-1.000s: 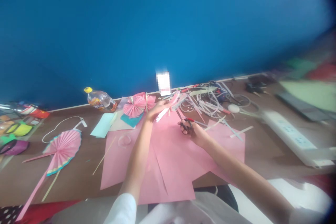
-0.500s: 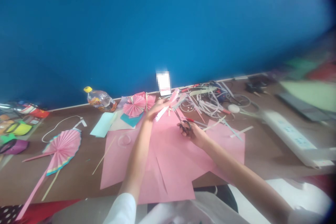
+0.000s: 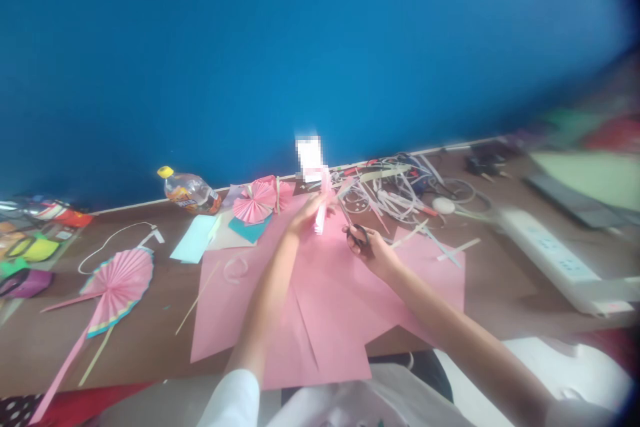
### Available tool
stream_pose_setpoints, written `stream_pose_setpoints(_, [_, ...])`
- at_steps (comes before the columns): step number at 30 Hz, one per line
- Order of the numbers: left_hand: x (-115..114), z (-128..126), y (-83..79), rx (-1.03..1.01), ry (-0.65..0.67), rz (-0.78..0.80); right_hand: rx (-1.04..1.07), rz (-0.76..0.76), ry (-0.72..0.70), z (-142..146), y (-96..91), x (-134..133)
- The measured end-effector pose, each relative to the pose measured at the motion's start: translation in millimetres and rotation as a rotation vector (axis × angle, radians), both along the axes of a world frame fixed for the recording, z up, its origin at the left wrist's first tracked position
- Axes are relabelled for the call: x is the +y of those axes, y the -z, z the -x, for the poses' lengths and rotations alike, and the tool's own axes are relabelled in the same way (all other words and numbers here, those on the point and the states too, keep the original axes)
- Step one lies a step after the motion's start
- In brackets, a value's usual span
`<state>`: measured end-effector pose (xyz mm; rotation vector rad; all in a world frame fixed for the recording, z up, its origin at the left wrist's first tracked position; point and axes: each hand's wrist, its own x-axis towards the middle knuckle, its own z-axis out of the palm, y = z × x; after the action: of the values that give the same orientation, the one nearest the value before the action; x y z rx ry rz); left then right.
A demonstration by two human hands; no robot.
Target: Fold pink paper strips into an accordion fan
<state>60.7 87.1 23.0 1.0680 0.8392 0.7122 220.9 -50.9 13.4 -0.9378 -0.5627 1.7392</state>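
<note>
My left hand is closed around a narrow bundle of folded pink paper, which stands nearly upright. In my right hand is a pair of dark-handled scissors, fingers in the loops and blades pointing up and left toward the bundle. The blades are blurred, and I cannot tell how far apart they are. Large pink paper sheets lie overlapped beneath both hands. A pleated pink paper rosette rests beyond my left forearm.
A pink pleated fan lies at the left. Behind it is a bottle with a yellow cap, near light blue paper. A tangle of paper strips sits at the back right, with a white power strip farther right. A blue wall rises behind.
My left hand has turned the folded pink paper from a slant to nearly upright. The scissors in my right hand have drawn slightly right and down, away from the paper.
</note>
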Motion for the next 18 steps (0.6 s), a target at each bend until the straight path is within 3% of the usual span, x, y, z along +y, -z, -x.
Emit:
stream_pose_setpoints(7, [-16,-25,8.5,-0.032,0.055,0.023,0.014,-0.013,0.050,-4,-0.7,2])
stream_pose_setpoints(18, [-21,-26,7.0,0.087,0.060,-0.045,0.048,0.009,0.071,-9,1.5,2])
